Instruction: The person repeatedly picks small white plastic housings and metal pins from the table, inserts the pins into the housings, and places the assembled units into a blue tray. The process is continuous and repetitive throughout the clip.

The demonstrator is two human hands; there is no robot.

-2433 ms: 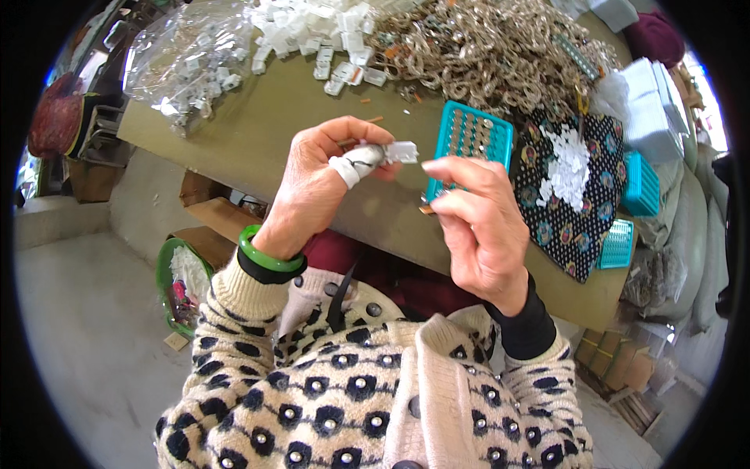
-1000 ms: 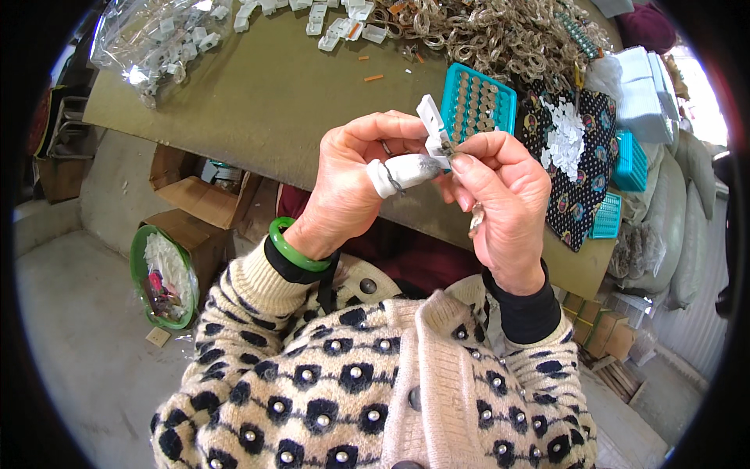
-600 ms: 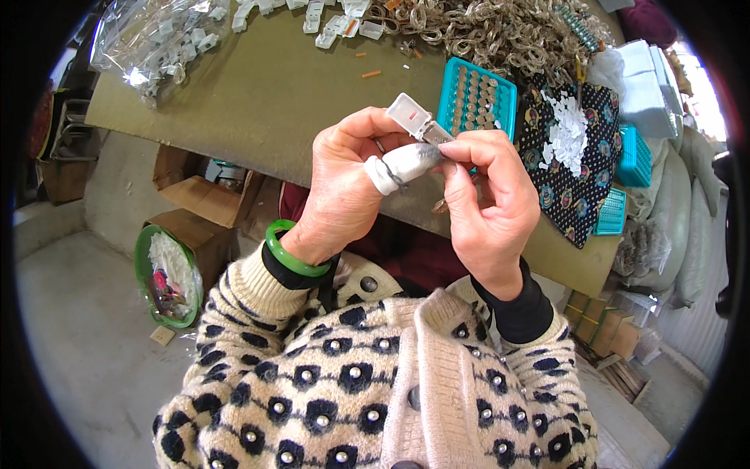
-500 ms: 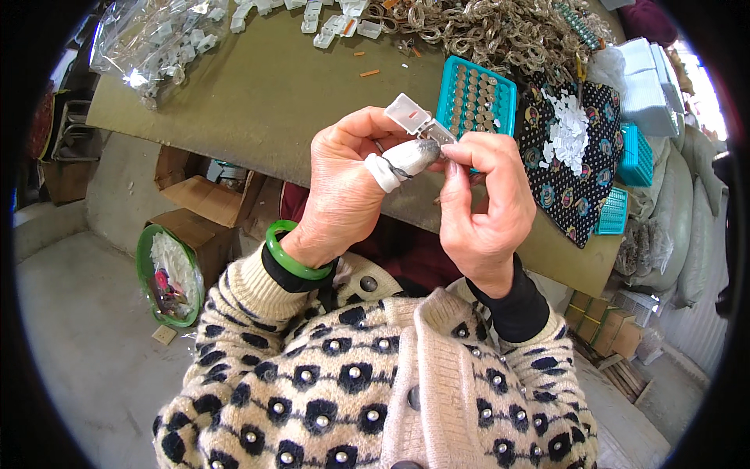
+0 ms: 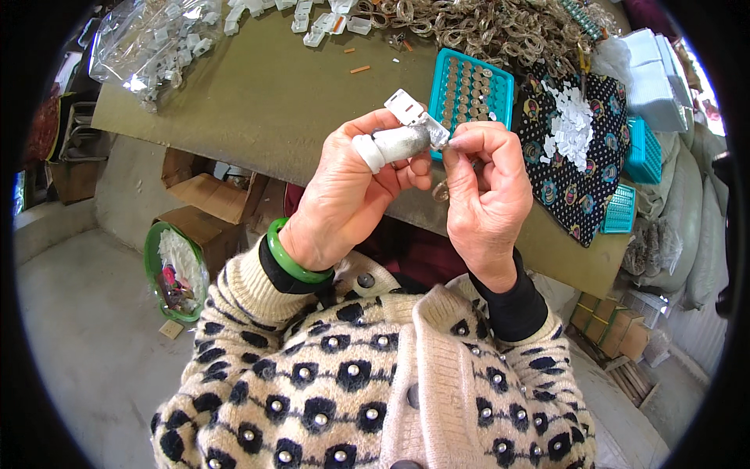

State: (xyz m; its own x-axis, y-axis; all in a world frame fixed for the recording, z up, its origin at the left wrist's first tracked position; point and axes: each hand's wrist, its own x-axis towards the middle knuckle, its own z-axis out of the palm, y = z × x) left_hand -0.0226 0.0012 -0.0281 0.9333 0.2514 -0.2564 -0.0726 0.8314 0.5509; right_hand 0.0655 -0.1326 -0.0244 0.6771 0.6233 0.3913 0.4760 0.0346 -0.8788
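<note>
My left hand is closed around a small white hinged plastic case, its lid standing open. A white finger cover with a dark, worn tip wraps my left thumb, which presses on the case. At the case's near right corner, my right hand has thumb and forefinger pinched together; whatever lies between those fingertips is too small to make out. Just below them hangs a thin, clear-looking coil, partly hidden behind my right hand.
Beyond my hands, a teal tray carries rows of round metal pieces. White chips lie on a patterned cloth at right. Coiled cords are heaped at the back. A clear bag of white cases sits far left.
Both hands have shifted slightly, and the case has tilted so less of its inside shows. My left fingers have curled further beneath it. The coil below has come into view.
</note>
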